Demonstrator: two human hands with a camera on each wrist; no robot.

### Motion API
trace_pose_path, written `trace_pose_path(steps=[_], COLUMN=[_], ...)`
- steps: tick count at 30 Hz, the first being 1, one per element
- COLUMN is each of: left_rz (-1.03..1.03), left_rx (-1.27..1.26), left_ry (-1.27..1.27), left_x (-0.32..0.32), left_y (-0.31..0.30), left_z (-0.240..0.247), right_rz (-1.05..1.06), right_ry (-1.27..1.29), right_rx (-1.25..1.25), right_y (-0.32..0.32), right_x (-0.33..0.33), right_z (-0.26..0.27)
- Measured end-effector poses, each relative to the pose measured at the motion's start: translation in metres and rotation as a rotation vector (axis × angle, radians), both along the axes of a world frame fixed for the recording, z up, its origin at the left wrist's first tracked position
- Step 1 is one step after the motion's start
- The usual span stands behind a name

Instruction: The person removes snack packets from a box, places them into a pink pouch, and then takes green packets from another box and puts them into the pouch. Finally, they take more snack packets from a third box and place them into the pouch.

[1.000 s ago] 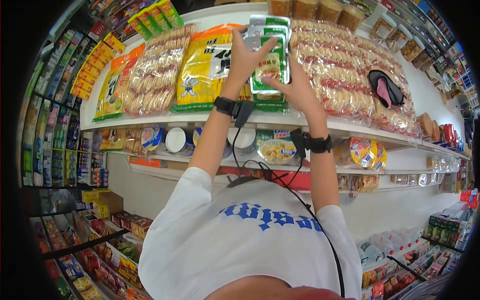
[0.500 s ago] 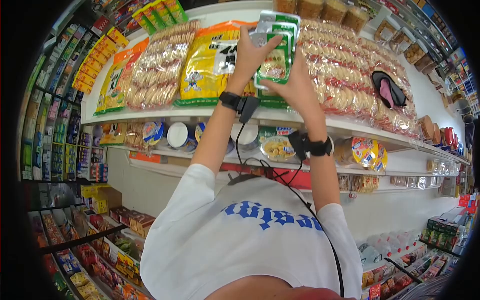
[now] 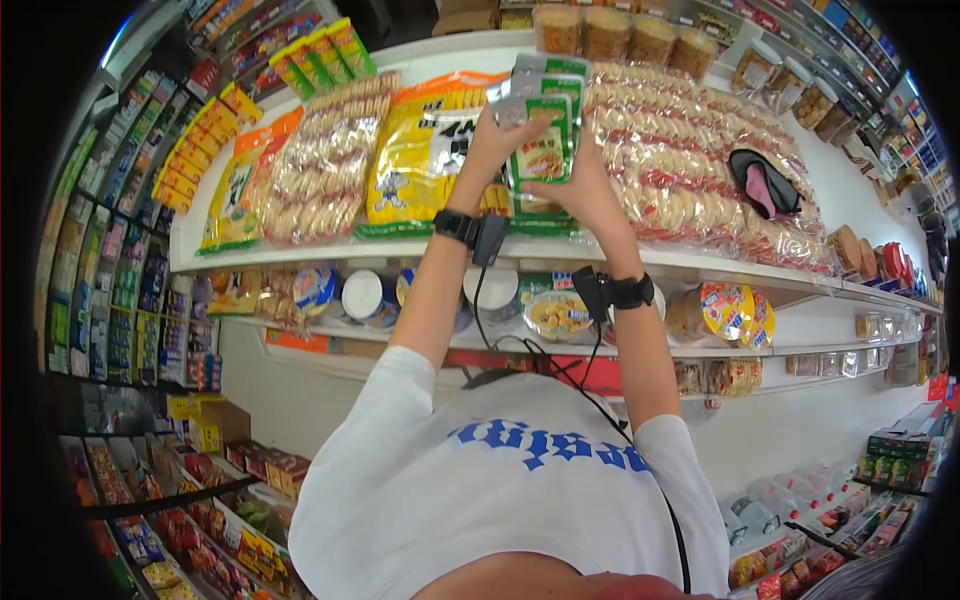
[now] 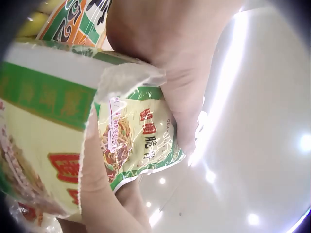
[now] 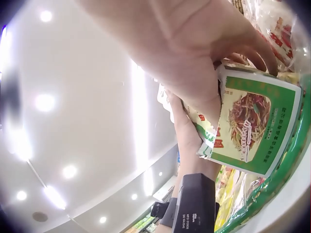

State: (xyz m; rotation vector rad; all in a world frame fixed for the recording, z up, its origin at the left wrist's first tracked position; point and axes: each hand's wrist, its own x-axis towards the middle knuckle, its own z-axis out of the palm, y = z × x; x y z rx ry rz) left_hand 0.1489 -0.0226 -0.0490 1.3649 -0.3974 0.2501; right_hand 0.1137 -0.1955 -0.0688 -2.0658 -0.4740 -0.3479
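- Shelf: white, with a raised front edge [image 3: 400, 255]; it carries bagged goods on both sides of the hands.
- Left side: a large yellow plastic bag with an orange top and black lettering [image 3: 420, 165] lies beside the left hand [image 3: 487, 155]. Farther left is a clear bag of round pale crackers [image 3: 325, 170].
- Right side: large clear bags of round pale crackers with red markings [image 3: 665, 170] lie beside the right hand [image 3: 592, 192]. A black-and-pink fabric item [image 3: 766, 185] rests on them.
- Rear: clear tubs of brown snacks [image 3: 608, 38] stand beyond the bags.
- Wrists: each carries a black strapped camera unit; dark cables [image 3: 535, 347] hang between the forearms.
- Packets: flat, rectangular, green-and-white plastic packets [image 3: 543, 150] form a stepped stack between the hands, above the shelf. Contact with the goods beneath cannot be determined.
- Left fingers: clamped on the stack at its left side, thumb [image 3: 530, 130] across the front packet's upper face.
- Right fingers: clamped on the right side, curled behind the packets; thumb [image 3: 543, 189] on the lower front.
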Motion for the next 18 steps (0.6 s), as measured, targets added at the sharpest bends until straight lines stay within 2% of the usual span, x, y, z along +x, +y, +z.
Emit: trace_pose_path(steps=[4, 5, 9, 12, 13, 16, 17, 18], left_rz=[0.024, 0.026, -0.015, 0.012, 0.030, 0.079, 0.102, 0.101], left_rx=[0.093, 0.142, 0.252, 0.267, 0.281, 0.250, 0.265, 0.268], left_ry=[0.012, 0.021, -0.065, -0.111, -0.079, -0.097, -0.098, -0.108], left_x=[-0.005, -0.004, 0.007, 0.005, 0.003, -0.005, -0.001, 0.001], left_y=[0.004, 0.007, 0.013, 0.012, 0.012, 0.009, 0.010, 0.010], left_z=[0.003, 0.003, -0.006, -0.002, 0.000, 0.003, -0.002, -0.005], right_rz=[-0.011, -0.049, -0.176, 0.026, 0.093, 0.338, 0.410, 0.349], right_ry=[0.027, -0.017, 0.066, -0.081, 0.032, 0.326, 0.301, 0.296], right_rx=[-0.076, -0.074, -0.151, -0.013, -0.033, 0.243, 0.303, 0.187], right_y=[-0.005, -0.004, 0.006, -0.006, -0.013, -0.040, -0.045, -0.047], right_x=[0.005, 0.005, -0.008, -0.003, -0.006, -0.004, -0.003, -0.005], right_z=[0.005, 0.005, 0.020, 0.007, 0.009, 0.004, 0.001, 0.004])
